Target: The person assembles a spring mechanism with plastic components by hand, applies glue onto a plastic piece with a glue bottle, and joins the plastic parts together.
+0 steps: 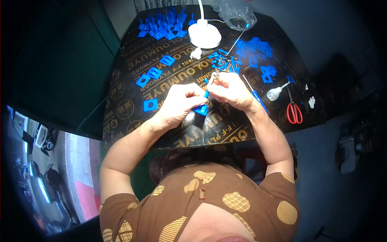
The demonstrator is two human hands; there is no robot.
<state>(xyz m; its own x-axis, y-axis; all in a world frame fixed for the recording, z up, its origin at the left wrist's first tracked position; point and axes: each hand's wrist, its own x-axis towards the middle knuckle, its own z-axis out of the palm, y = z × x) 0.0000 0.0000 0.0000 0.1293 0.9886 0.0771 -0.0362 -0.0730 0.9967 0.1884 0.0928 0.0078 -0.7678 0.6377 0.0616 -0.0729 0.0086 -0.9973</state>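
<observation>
Over the middle of the table, my left hand (pixel 180 101) is closed on a blue plastic part (pixel 200 109) with a flat base and an upright blue stem. Close beside it, my right hand (pixel 231 91) is pinched at the top of that stem. A small pale or metallic bit (pixel 214 75) shows at its fingertips, too small to name. Left of my left hand lies a blue square plate with a round hole (pixel 150 105). Beyond my hands is a heap of small blue pieces and thin metal parts (pixel 225 61). A screwdriver with a blue handle (pixel 259 101) lies by my right wrist.
A white lamp base (pixel 204 35) stands at the back, near a clear plastic bag (pixel 238 16). Blue parts with springs (pixel 163 26) fill the far left; blue plates (pixel 254 48) pile at right. Red-handled scissors (pixel 294 112) and a white glue bottle (pixel 275 94) lie at right.
</observation>
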